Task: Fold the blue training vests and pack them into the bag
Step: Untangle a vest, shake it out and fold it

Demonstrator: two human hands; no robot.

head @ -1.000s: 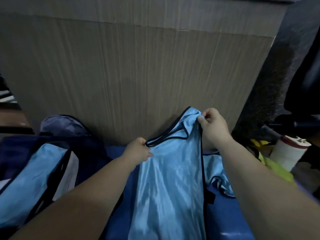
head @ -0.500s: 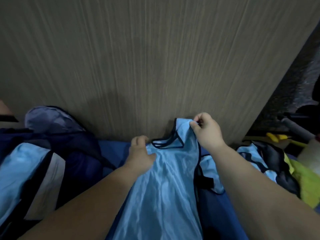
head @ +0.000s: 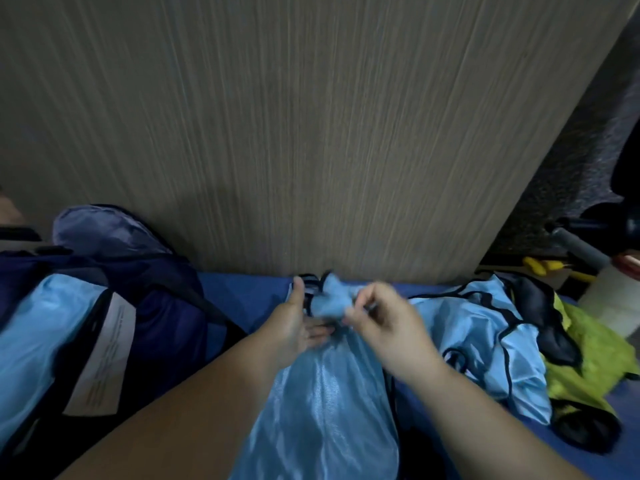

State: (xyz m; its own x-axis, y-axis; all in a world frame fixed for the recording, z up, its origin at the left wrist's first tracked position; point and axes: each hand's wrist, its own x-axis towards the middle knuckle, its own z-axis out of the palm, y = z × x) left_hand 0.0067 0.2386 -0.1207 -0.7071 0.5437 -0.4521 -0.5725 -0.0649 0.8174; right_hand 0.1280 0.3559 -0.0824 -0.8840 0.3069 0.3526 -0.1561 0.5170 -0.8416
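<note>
Two sets of fingers meet at the bunched top end of a light blue training vest (head: 322,393). The right hand (head: 384,327) has its fingers (head: 351,308) curled in, pinching the crumpled neck of the vest between thumb and fingertips. The left hand (head: 294,327) lies just beside it. Its thumb points up along the vest's black trim, and its other fingers (head: 320,332) stretch out fairly straight against the cloth below the bunch. Motion blur hides whether they hold any fabric. Both bare forearms reach in from the bottom edge, one on each side of the vest. The vest's shiny body runs from the hands down toward the viewer over a dark blue surface (head: 242,296).

Left of the left forearm sits a navy bag (head: 166,306), with light blue fabric (head: 31,341) and a white printed label (head: 104,351) showing on its near side. Right of the right forearm, a loose heap of light blue vest fabric (head: 485,344) with black edging lies on the same surface. It touches a crumpled yellow-green vest (head: 588,362). Behind everything stands a wood-grain panel (head: 311,133). At the far right edge, a white cylinder (head: 609,303) and a grey bar (head: 575,244) are partly visible.
</note>
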